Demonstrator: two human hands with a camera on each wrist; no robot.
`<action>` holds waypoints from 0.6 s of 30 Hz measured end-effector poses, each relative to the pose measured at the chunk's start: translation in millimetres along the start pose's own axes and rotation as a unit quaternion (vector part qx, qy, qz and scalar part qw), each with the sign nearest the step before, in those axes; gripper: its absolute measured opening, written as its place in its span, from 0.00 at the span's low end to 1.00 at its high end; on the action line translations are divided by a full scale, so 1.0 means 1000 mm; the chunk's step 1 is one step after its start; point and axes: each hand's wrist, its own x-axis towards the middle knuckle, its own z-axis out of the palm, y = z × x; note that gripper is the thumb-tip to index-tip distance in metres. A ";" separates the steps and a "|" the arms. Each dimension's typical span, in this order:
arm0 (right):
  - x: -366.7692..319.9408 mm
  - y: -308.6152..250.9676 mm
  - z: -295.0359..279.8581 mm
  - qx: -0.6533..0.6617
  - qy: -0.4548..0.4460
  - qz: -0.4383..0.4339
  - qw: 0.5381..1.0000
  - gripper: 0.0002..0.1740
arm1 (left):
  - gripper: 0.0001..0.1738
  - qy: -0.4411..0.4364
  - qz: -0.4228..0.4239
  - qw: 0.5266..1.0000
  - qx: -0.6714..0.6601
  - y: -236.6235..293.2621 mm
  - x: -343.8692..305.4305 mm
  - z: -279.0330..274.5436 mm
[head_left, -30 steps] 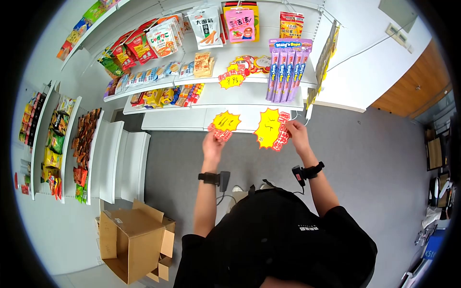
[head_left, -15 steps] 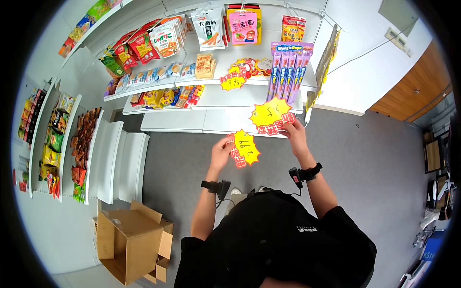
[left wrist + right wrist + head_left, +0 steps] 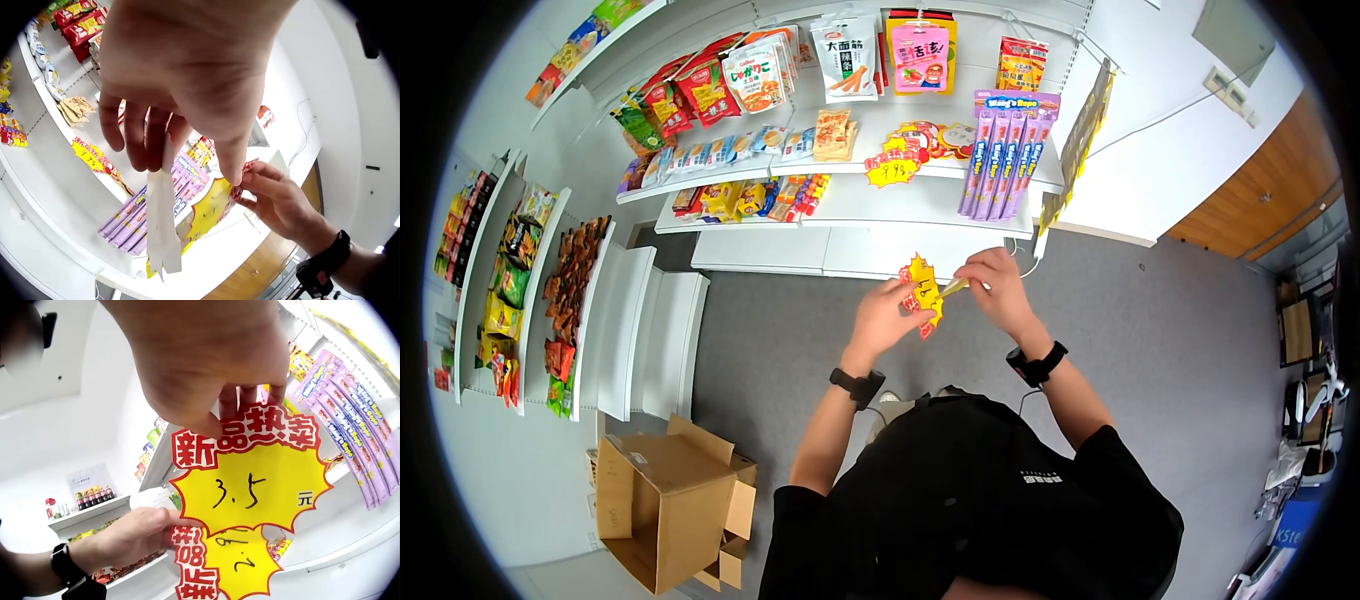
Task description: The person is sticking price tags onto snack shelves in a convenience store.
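Note:
My left hand [image 3: 880,325] grips a yellow starburst price sign [image 3: 923,290] with a red-and-white edge strip, held upright in front of the shelves. Close by on the right, my right hand [image 3: 998,290] pinches a second yellow price sign [image 3: 953,288], seen nearly edge-on from the head. In the right wrist view this sign [image 3: 250,481] reads 3.5 and overlaps the top of the left hand's sign [image 3: 234,562]. The left wrist view shows the white back of the left hand's sign [image 3: 164,219] below its fingers.
Purple rope-candy packs [image 3: 1005,155] hang at the right of the shelf. A 9.9-something price sign [image 3: 893,165] sits on the shelf edge [image 3: 945,170]. Bagged snacks [image 3: 850,58] hang above. A cardboard box [image 3: 675,500] stands on the floor at lower left, near side shelves [image 3: 625,325].
Both hands have come closer together. The right hand's sign has tilted from facing up to nearly edge-on, and the left hand's sign has turned and moved up a little toward it.

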 end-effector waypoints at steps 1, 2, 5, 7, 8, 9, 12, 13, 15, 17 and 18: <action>0.000 -0.007 0.003 0.002 0.000 -0.008 1.000 0.14 | 0.24 0.005 0.007 1.000 0.008 -0.002 -0.001 0.003; -0.001 -0.015 0.005 0.004 -0.001 -0.016 1.000 0.15 | 0.22 0.010 0.014 1.000 0.017 -0.006 -0.002 0.007; -0.002 -0.035 0.007 0.005 0.003 -0.036 0.999 0.15 | 0.17 0.034 0.048 0.997 0.041 -0.018 -0.007 0.011; -0.004 -0.040 0.012 0.012 0.008 -0.029 0.999 0.14 | 0.14 0.046 0.063 0.996 0.049 -0.022 -0.009 0.009; -0.006 -0.040 0.016 0.020 0.011 -0.017 1.000 0.14 | 0.12 0.050 0.064 0.995 0.049 -0.024 -0.010 0.008; -0.006 -0.041 0.017 0.027 0.014 -0.004 1.000 0.14 | 0.12 0.054 0.066 0.995 0.049 -0.025 -0.011 0.008; -0.004 -0.045 0.012 0.040 0.016 0.063 0.997 0.14 | 0.11 0.057 0.064 0.995 0.044 -0.030 -0.013 0.004; -0.004 -0.044 0.011 0.036 0.015 0.063 0.997 0.15 | 0.12 0.072 0.073 0.993 0.050 -0.031 -0.014 0.003; -0.005 -0.042 0.012 0.029 0.012 0.063 0.998 0.17 | 0.13 0.101 0.089 0.989 0.061 -0.031 -0.016 -0.002; -0.007 -0.042 0.015 0.062 0.011 0.080 0.995 0.16 | 0.16 0.111 0.095 0.988 0.052 -0.032 -0.017 -0.007; -0.008 -0.042 0.017 0.079 0.012 0.088 0.993 0.16 | 0.17 0.116 0.098 0.987 0.047 -0.033 -0.017 -0.009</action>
